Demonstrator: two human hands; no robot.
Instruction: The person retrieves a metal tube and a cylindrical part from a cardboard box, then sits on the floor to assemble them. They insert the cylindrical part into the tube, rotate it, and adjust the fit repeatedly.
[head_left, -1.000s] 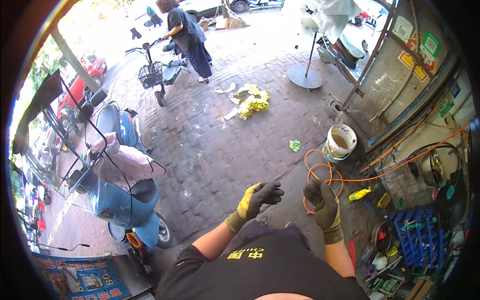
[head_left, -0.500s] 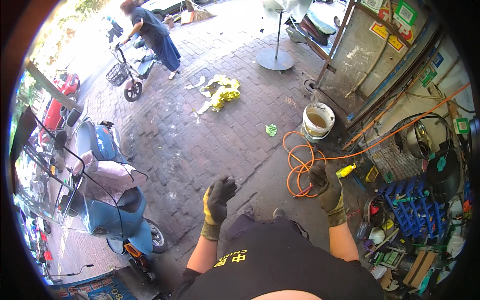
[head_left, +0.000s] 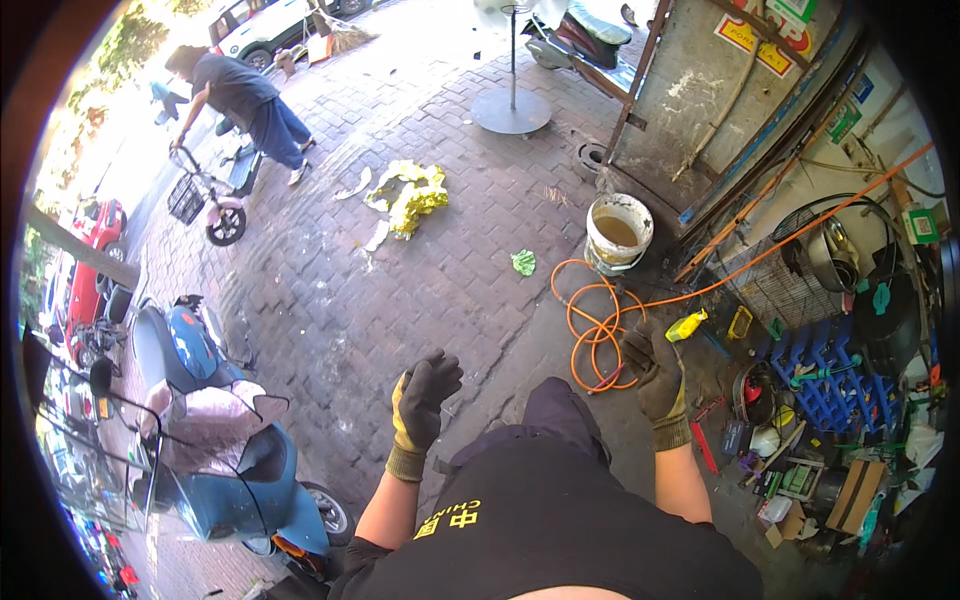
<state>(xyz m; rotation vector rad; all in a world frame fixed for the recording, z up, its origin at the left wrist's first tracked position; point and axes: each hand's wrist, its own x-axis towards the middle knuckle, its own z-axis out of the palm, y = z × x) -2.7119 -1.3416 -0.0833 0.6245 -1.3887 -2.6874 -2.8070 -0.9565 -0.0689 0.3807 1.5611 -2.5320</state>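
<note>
My left hand (head_left: 425, 400), in a black-and-yellow work glove, is raised in front of me over the paving. Its fingers are loosely bent, with nothing held. My right hand (head_left: 656, 378) wears a matching glove and is also up and empty, its fingers stretched out. Nearest to it, an orange hose (head_left: 597, 339) lies looped on the ground. A yellow bottle (head_left: 687, 326) lies just beyond that hand. Farther out stands a stained white bucket (head_left: 603, 252) with murky liquid inside. Neither hand appears to touch anything.
A blue scooter (head_left: 240, 497) stands at left. Crumpled yellow material (head_left: 412, 205) and a green leaf (head_left: 523, 262) lie ahead. At far left a person (head_left: 240, 95) pushes a small bike (head_left: 225, 222). A round-based stand (head_left: 510, 112) is ahead; blue crates (head_left: 830, 390) and clutter fill the right.
My view has shifted, and one of my legs now shows bent forward. The person with the bike has moved to the left. Both hands stay raised and empty.
</note>
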